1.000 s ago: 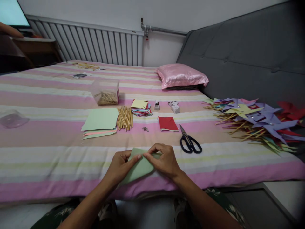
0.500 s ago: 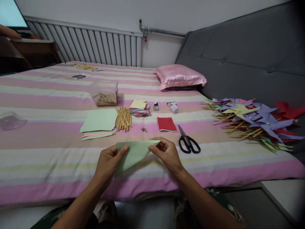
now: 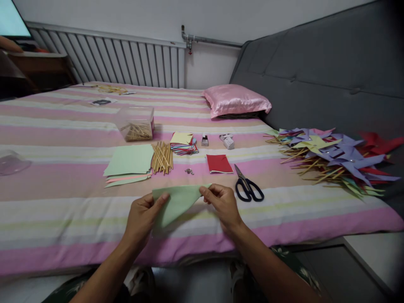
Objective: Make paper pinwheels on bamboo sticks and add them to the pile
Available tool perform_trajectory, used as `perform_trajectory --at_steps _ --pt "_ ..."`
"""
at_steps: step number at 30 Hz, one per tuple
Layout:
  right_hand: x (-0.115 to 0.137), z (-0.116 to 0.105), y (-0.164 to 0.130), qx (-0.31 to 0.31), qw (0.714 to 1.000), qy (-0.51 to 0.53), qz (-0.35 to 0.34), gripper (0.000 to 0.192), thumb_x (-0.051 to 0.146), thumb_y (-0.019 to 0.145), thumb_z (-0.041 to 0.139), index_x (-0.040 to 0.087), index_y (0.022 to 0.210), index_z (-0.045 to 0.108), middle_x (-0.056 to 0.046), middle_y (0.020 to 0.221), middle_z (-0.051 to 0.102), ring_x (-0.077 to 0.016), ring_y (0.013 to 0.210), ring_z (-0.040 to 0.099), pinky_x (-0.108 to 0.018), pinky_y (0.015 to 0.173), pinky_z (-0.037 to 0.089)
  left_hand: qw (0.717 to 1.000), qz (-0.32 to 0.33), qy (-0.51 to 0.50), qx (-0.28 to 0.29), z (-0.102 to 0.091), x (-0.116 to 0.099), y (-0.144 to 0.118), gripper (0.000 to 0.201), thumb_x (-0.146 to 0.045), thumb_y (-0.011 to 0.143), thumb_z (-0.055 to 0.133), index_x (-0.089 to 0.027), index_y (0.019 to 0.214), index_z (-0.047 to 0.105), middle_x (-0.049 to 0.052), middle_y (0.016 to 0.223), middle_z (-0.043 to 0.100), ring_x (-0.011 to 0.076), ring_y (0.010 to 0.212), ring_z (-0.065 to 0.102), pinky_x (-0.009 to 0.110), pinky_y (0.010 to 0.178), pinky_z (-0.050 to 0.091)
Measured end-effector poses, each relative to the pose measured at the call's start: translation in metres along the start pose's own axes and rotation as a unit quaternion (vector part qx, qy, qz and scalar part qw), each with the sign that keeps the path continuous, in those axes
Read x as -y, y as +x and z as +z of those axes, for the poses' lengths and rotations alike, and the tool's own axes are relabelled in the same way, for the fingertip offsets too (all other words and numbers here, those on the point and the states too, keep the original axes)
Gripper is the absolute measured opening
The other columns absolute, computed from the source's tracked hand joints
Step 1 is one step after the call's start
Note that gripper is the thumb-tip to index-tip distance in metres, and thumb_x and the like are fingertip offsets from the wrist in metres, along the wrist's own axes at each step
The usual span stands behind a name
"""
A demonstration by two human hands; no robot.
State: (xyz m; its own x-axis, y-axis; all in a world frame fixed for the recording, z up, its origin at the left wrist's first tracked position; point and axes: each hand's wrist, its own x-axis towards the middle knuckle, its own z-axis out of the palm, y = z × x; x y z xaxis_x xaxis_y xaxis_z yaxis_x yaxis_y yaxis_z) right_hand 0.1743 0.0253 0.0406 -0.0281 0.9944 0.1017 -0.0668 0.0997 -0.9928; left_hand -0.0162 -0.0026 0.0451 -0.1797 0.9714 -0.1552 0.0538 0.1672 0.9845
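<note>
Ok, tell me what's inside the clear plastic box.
The clear plastic box holds a loose heap of wooden sticks at its bottom. Whatever lies under the heap is covered.

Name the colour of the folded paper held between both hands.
Light green: the folded paper, shown in the head view.

One head-worn view looks forward and down from close above the person's hands, across the pink striped bedspread (image 3: 63, 202) toward the white ribbed radiator (image 3: 126, 61)
</note>
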Motion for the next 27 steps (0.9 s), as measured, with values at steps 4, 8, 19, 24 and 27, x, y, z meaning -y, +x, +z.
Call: perform_trajectory --at_steps 4,8,19,24,27 --pt "-0.001 0.0 0.001 -0.003 1.0 0.003 -0.004 0.031 0.039 0.072 0.065 0.016 0.053 0.058 0.003 0.049 0.05 -0.0093 0.05 0.043 -0.022 0.051 0.034 0.999 -0.025 -0.026 0.006 0.0 0.002 0.001 0.033 -0.045 0.067 0.067 -0.013 0.073 0.067 0.002 0.064 0.063 0.0114 0.052 0.05 0.02 0.044 0.036" --pt "-0.001 -0.001 0.003 -0.011 1.0 -0.008 -0.009 0.032 0.039 0.073 0.064 0.015 0.052 0.058 0.003 0.049 0.049 -0.0085 0.049 0.042 -0.022 0.052 0.033 0.999 -0.028 -0.026 0.011 -0.001 0.006 0.001 0.033 -0.046 0.068 0.067 -0.014 0.071 0.065 0.0 0.061 0.061 0.0107 0.05 0.048 0.019 0.044 0.033" --pt "-0.003 -0.011 0.008 -0.053 0.998 -0.021 -0.03 0.041 0.041 0.079 0.058 0.016 0.047 0.05 0.004 0.047 0.046 -0.008 0.048 0.041 -0.021 0.051 0.032 0.989 -0.043 0.0 0.139 0.001 0.0 -0.003 0.032 -0.042 0.065 0.069 -0.014 0.052 0.06 -0.001 0.048 0.052 0.0103 0.047 0.041 0.022 0.047 0.029" --pt "-0.005 -0.011 0.011 -0.016 1.0 0.008 0.0 0.036 0.042 0.078 0.058 0.015 0.054 0.056 0.003 0.049 0.048 -0.0083 0.049 0.043 -0.021 0.05 0.033 0.974 -0.033 0.064 0.213 0.0 0.003 -0.003 0.04 -0.04 0.065 0.07 -0.015 0.043 0.047 -0.006 0.042 0.035 0.0063 0.043 0.026 0.023 0.045 0.016" --pt "-0.005 -0.008 0.01 0.033 0.999 0.022 0.021 0.032 0.042 0.076 0.06 0.015 0.058 0.06 0.003 0.052 0.051 -0.0088 0.05 0.045 -0.021 0.051 0.035 0.977 -0.025 0.069 0.199 -0.002 0.004 -0.001 0.039 -0.042 0.068 0.067 -0.015 0.046 0.049 -0.006 0.043 0.037 0.007 0.044 0.028 0.023 0.045 0.016"
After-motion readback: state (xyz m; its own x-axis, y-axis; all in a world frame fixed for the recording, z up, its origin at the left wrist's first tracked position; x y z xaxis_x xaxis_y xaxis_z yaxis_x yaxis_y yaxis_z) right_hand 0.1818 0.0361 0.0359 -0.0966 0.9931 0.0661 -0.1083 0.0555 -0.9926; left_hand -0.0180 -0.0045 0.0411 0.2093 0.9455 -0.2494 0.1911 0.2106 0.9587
